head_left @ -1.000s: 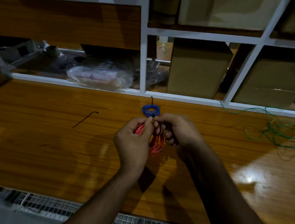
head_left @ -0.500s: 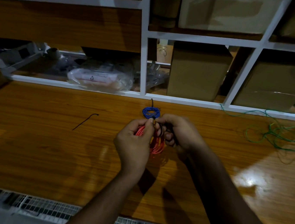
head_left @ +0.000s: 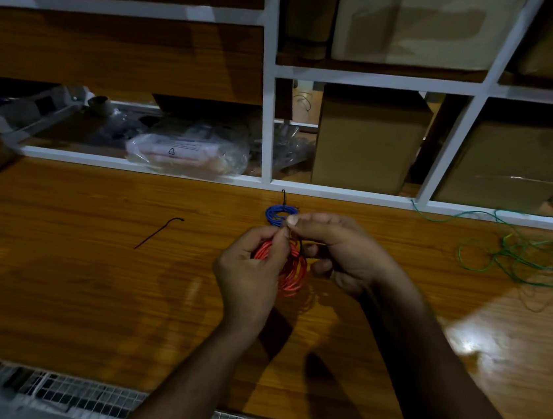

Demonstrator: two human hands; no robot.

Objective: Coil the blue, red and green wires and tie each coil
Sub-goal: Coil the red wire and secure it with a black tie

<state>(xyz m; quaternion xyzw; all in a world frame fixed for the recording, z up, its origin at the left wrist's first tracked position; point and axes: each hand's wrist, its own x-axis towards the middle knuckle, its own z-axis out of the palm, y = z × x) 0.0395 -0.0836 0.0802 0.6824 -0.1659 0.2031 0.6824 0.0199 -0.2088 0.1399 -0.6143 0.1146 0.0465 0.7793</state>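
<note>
A coil of red wire (head_left: pixel 293 269) hangs between my two hands above the wooden table (head_left: pixel 71 272). My left hand (head_left: pixel 249 275) grips the coil's left side. My right hand (head_left: pixel 336 247) pinches a thin black tie at the coil's top, thumb and fingertips close to my left fingertips. Just behind my hands lies a small blue coil (head_left: pixel 276 213) with a black tie sticking up from it. The green wire (head_left: pixel 518 255) sprawls loose and tangled at the table's right.
One black tie (head_left: pixel 158 232) lies loose on the table to the left. White shelving (head_left: pixel 268 118) runs along the back, holding cardboard boxes (head_left: pixel 367 140) and a plastic bag (head_left: pixel 188 151). A wire-mesh grate (head_left: pixel 101 399) edges the table's near side.
My hands stay together on the red coil; my right fingers have shifted slightly on the black tie. The view has dipped a little.
</note>
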